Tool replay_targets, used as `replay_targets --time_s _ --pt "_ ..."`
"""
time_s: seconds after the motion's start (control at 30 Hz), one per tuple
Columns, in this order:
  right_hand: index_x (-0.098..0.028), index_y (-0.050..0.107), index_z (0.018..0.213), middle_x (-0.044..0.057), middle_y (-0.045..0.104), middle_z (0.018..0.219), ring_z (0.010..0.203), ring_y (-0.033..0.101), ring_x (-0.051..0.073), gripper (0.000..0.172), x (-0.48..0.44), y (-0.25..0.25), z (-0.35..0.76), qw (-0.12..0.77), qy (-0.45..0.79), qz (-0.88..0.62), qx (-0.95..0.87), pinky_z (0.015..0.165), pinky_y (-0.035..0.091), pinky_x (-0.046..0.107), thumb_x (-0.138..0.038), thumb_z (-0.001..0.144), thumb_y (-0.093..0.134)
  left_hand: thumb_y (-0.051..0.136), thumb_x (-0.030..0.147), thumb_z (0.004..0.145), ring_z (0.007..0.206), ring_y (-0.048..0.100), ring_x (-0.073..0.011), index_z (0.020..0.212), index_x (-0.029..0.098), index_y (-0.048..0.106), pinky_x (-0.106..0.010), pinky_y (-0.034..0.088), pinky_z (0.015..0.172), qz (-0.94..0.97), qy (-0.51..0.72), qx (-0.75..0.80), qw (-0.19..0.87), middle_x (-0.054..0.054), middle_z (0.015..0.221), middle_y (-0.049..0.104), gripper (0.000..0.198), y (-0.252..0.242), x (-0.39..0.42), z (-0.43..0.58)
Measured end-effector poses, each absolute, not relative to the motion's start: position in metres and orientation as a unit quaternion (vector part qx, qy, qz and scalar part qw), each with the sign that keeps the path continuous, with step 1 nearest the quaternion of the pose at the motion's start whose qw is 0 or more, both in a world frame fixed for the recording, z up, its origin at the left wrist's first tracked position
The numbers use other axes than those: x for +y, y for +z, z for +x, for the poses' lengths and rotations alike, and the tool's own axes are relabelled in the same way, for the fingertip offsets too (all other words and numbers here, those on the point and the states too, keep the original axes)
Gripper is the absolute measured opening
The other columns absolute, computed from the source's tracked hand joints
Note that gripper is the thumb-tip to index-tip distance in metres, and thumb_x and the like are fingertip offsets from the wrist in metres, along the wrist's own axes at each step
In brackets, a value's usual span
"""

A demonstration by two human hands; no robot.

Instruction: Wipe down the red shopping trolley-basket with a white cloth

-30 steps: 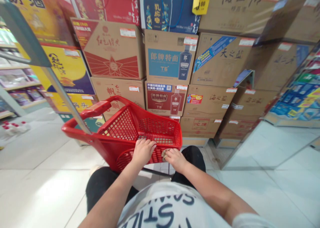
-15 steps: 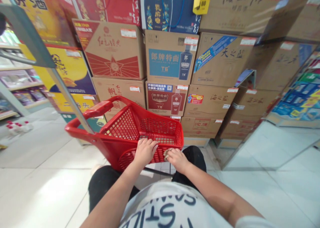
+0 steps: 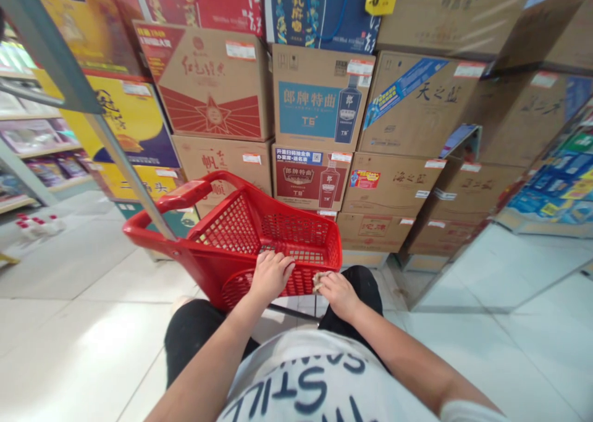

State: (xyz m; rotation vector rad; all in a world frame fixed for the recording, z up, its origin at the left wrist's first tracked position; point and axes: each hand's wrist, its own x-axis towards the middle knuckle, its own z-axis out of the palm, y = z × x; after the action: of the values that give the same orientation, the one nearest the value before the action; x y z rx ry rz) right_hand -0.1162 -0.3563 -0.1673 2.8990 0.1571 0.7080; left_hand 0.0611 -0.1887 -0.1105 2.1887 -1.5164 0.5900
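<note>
A red plastic shopping basket cart (image 3: 199,267) stands in front of my knees, its basket interior bare. My left hand (image 3: 271,277) grips the near rim of the basket, fingers curled over the edge. Just right of it, my right hand (image 3: 339,292) is closed on a crumpled beige cloth (image 3: 319,282), held against the near side wall by the right corner. A metal pole with a grey handle (image 3: 69,57) rises from the cart's left end.
Stacked cardboard cartons (image 3: 319,107) form a wall behind the cart. Shelves with goods (image 3: 41,138) stand at the left, and several red-capped bottles (image 3: 39,225) are on the tiled floor (image 3: 92,341). A reflective panel (image 3: 500,274) and blue packages (image 3: 556,181) are at the right.
My right hand has slid slightly to the right with the cloth along the basket's side. My left hand stays on the rim. The view has tipped slightly downward.
</note>
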Motion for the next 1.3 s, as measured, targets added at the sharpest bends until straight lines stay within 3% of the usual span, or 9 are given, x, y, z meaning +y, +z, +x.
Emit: replay_targets --time_s 0.23,0.43,0.63,1.03,1.3 --pt "-0.02 0.063 0.095 0.005 0.064 0.1 0.096 0.05 0.019 0.015 -0.345 -0.148 -0.122 0.064 0.263 0.958 0.089 0.083 0.038 0.034 -0.021 0.094 0.048 0.041 0.039 0.092 0.084 0.055 -0.0186 0.076 0.023 0.061 -0.042 0.028 0.095 0.801 0.193 -0.507 0.255 -0.002 0.076 0.063 0.031 -0.105 -0.18 0.053" --pt "-0.02 0.062 0.089 0.004 0.065 0.099 0.092 0.051 0.018 0.015 -0.335 -0.14 -0.112 0.062 0.279 0.947 0.15 0.079 0.037 0.034 -0.019 0.094 0.048 0.04 0.039 0.092 0.079 0.056 -0.0164 0.07 0.023 0.06 -0.041 0.028 0.094 0.802 0.175 -0.507 0.261 0.001 0.074 0.065 0.034 -0.101 -0.17 0.062" --pt "-0.02 0.062 0.098 0.004 0.063 0.108 0.097 0.05 0.017 0.014 -0.326 -0.14 -0.112 0.022 0.281 0.938 0.199 0.084 0.037 0.033 -0.02 0.094 0.048 0.038 0.036 0.093 0.075 0.056 -0.0149 0.065 0.022 0.058 -0.039 0.029 0.092 0.808 0.182 -0.498 0.256 0.001 0.068 0.063 0.037 -0.1 -0.153 0.07" --pt "-0.018 0.061 0.075 0.001 0.062 0.076 0.078 0.051 0.014 0.023 -0.331 -0.16 -0.111 0.122 0.296 0.914 0.249 0.076 0.036 0.03 -0.015 0.094 0.047 0.039 0.038 0.094 0.076 0.056 -0.0147 0.068 0.022 0.061 -0.04 0.027 0.092 0.816 0.194 -0.487 0.242 0.002 0.069 0.064 0.038 -0.103 -0.152 0.077" --pt "-0.019 0.061 0.07 0.002 0.06 0.072 0.073 0.05 0.015 0.026 -0.343 -0.189 -0.112 0.104 0.255 0.936 0.219 0.068 0.038 0.029 -0.016 0.093 0.047 0.037 0.037 0.095 0.075 0.054 -0.015 0.065 0.021 0.057 -0.039 0.027 0.092 0.811 0.231 -0.498 0.203 0.0 0.068 0.062 0.039 -0.108 -0.163 0.076"
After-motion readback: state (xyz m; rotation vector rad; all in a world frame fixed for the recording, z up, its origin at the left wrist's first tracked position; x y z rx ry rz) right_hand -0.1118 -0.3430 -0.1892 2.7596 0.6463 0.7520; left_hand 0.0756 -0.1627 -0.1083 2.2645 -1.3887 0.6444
